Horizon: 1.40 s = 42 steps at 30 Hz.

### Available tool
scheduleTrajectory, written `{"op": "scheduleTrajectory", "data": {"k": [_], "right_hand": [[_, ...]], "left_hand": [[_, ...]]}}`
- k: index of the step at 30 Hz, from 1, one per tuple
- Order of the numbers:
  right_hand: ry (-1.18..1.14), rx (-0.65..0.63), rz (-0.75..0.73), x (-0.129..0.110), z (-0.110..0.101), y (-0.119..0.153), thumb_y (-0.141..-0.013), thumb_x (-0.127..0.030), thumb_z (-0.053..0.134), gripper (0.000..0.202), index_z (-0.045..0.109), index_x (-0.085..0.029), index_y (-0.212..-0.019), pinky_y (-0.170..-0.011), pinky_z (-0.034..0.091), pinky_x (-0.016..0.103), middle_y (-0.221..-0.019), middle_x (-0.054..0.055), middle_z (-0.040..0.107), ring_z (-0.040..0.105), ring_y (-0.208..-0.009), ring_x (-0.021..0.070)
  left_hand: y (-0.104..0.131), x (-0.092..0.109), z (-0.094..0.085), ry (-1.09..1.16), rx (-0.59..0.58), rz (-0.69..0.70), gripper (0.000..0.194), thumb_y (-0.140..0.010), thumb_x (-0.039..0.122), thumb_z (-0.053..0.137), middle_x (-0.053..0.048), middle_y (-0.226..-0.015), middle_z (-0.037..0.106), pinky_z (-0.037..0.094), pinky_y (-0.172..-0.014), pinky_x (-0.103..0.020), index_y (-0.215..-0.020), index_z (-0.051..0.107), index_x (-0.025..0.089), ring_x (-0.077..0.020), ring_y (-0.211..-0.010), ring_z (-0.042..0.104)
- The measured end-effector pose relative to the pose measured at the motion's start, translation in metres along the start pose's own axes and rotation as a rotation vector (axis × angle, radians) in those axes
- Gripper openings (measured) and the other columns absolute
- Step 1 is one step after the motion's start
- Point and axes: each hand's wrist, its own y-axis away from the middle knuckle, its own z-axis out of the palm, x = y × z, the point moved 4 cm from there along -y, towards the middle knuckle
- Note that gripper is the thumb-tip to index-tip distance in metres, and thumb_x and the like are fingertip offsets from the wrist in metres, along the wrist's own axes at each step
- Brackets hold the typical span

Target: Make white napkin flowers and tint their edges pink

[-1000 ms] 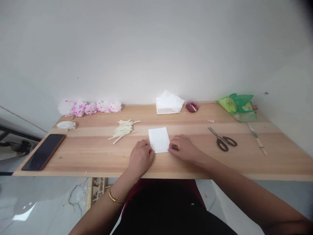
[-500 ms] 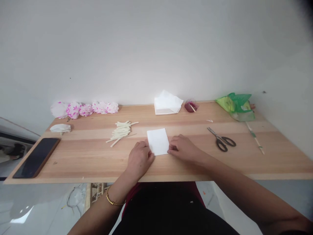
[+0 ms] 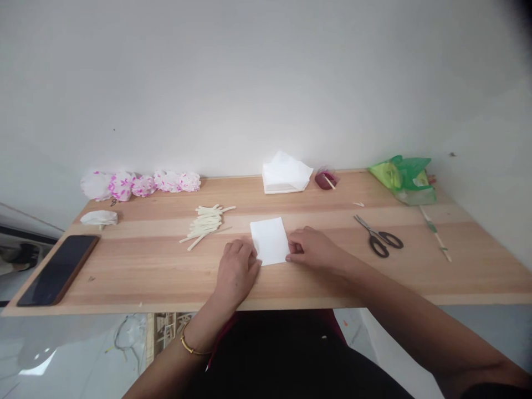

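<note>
A folded white tissue square (image 3: 270,240) lies flat on the wooden table (image 3: 141,266) in front of me. At its left edge is my left hand (image 3: 238,269), fingers curled, the thumb and fingertips on the lower left corner. My right hand (image 3: 315,249) pinches the lower right edge of the same tissue. To the left is a heap of short cream sticks (image 3: 206,223). Behind the square stands a stack of white tissues (image 3: 286,174). Black-handled scissors (image 3: 379,238) lie to the right.
A phone (image 3: 60,270) lies at the left edge, near a small white tissue piece (image 3: 100,218). Pink-spotted white puffs (image 3: 143,185) line the back left. A dark red bundle (image 3: 326,179), a green bag (image 3: 407,178) and a thin stick (image 3: 436,234) are farther right.
Both hands stay at the tissue's edges, the right fingers slightly shifted. The view has moved a little; the tissue looks the same.
</note>
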Motion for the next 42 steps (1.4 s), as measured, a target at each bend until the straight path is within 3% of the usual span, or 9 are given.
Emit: {"op": "scheduleTrajectory", "data": {"k": [5,10,16,20,22,25,29,34,42], "right_hand": [[-0.066,0.03,0.023,0.002,0.0,0.001,-0.071,-0.029,0.071,0.02,0.054,-0.019,-0.066,-0.062,0.034,0.026,-0.068,-0.001,0.06,0.051,-0.069,0.0157],[-0.102,0.033,0.005,0.004,0.002,0.001,-0.07,-0.026,0.069,0.017,0.054,-0.019,-0.065,-0.063,0.035,0.026,-0.066,-0.001,0.059,0.051,-0.07,0.016],[-0.185,-0.028,-0.035,0.008,-0.009,0.005,-0.075,-0.017,0.059,0.006,0.058,-0.019,-0.069,-0.055,0.037,0.023,-0.064,-0.003,0.06,0.052,-0.059,0.0127],[-0.145,0.16,-0.109,-0.006,-0.021,0.016,-0.087,-0.016,0.045,0.019,0.064,-0.018,-0.09,-0.072,0.043,0.03,-0.087,0.005,0.065,0.057,-0.08,0.0174],[-0.043,0.224,-0.249,-0.02,-0.016,0.024,-0.091,-0.017,0.043,0.023,0.066,-0.019,-0.098,-0.082,0.04,0.035,-0.096,0.008,0.066,0.055,-0.09,0.0204],[0.13,0.18,-0.366,-0.032,0.005,0.033,-0.093,-0.016,0.043,0.026,0.065,-0.021,-0.107,-0.086,0.035,0.039,-0.102,0.008,0.066,0.051,-0.095,0.0228],[0.265,0.171,-0.359,-0.03,0.023,0.038,-0.094,-0.018,0.044,0.028,0.059,-0.022,-0.118,-0.087,0.032,0.041,-0.107,0.009,0.066,0.049,-0.1,0.0248],[0.323,0.212,-0.324,-0.027,0.022,0.046,-0.094,-0.036,0.046,0.034,0.055,-0.022,-0.124,-0.09,0.028,0.044,-0.113,0.009,0.064,0.046,-0.105,0.0266],[0.372,0.226,-0.307,-0.028,0.023,0.051,-0.094,-0.039,0.045,0.036,0.054,-0.022,-0.125,-0.092,0.026,0.045,-0.118,0.007,0.062,0.044,-0.106,0.0267]], "left_hand": [[0.004,0.006,0.005,-0.023,0.01,0.173,0.036,-0.083,0.007,0.048,-0.005,-0.086,0.051,0.041,-0.072,-0.033,-0.106,0.066,0.028,-0.0199,-0.082,0.043],[0.006,0.011,0.01,-0.149,-0.135,0.302,0.031,-0.086,0.021,0.055,-0.004,-0.084,0.051,0.035,-0.074,-0.035,-0.11,0.065,0.038,-0.021,-0.083,0.042],[0.006,0.014,0.011,-0.207,-0.167,0.353,0.029,-0.088,0.027,0.053,-0.004,-0.083,0.051,0.032,-0.074,-0.034,-0.113,0.063,0.038,-0.0211,-0.081,0.04],[0.006,0.012,0.013,-0.225,-0.177,0.341,0.03,-0.089,0.027,0.052,-0.004,-0.084,0.049,0.031,-0.072,-0.034,-0.114,0.062,0.04,-0.0207,-0.081,0.039],[0.005,0.012,0.012,-0.214,-0.183,0.336,0.031,-0.089,0.024,0.052,-0.004,-0.084,0.049,0.031,-0.072,-0.034,-0.114,0.063,0.04,-0.0203,-0.08,0.04],[0.004,0.012,0.012,-0.201,-0.19,0.337,0.036,-0.088,0.019,0.053,-0.004,-0.083,0.049,0.032,-0.071,-0.033,-0.115,0.062,0.04,-0.0202,-0.08,0.04],[0.006,0.009,0.013,-0.207,-0.156,0.369,0.038,-0.087,0.017,0.052,-0.004,-0.083,0.048,0.032,-0.072,-0.033,-0.117,0.061,0.039,-0.0198,-0.08,0.041],[0.017,0.004,0.008,-0.224,-0.124,0.419,0.038,-0.087,0.015,0.05,-0.004,-0.084,0.05,0.034,-0.075,-0.034,-0.121,0.059,0.031,-0.0198,-0.08,0.041],[0.034,-0.012,-0.013,-0.296,-0.167,0.387,0.035,-0.088,0.016,0.048,-0.007,-0.089,0.054,0.037,-0.079,-0.04,-0.12,0.058,0.025,-0.0225,-0.085,0.045]]}}
